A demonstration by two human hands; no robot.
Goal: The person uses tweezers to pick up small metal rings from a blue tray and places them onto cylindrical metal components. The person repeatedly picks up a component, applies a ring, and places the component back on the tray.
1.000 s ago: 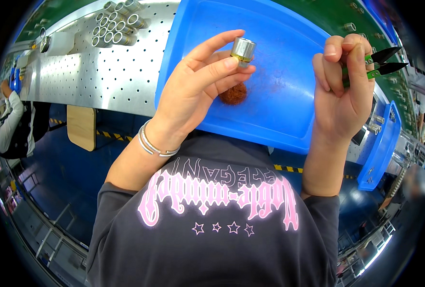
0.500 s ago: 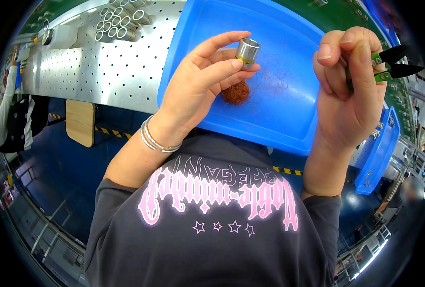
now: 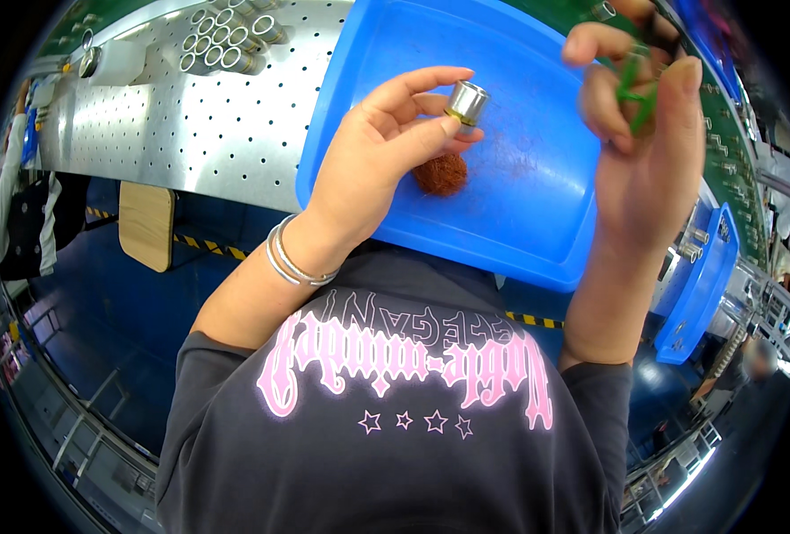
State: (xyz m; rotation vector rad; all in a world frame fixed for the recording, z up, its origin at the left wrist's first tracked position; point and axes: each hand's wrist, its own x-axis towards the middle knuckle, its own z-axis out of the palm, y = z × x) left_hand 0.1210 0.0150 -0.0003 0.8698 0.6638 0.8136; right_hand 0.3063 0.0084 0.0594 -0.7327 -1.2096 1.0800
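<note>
My left hand [image 3: 372,147] grips a short silver metal cylinder [image 3: 468,100] between thumb and fingers. A yellowish band runs round the cylinder's lower end. It is held above a blue tray [image 3: 519,218]. Under my fingertips, a tangled ball of reddish-brown wire [image 3: 442,174] lies in the tray, with fine loose strands scattered around it. My right hand [image 3: 648,151] is raised over the tray's right side, closed round thread snips [image 3: 637,93] with green handles. Motion smears the snips, and their dark blades are hard to make out.
A perforated metal table [image 3: 243,133] stretches to the left, with a cluster of similar metal cylinders [image 3: 226,40] at its back. Another blue tray [image 3: 693,303] stands at the far right. A wooden stool seat [image 3: 146,225] is at the left, and a person [image 3: 43,214] is at the left edge.
My right hand has turned, so the snips now lie across the fingers with their blades swung upward. My left hand has shifted slightly, tilting the cylinder.
</note>
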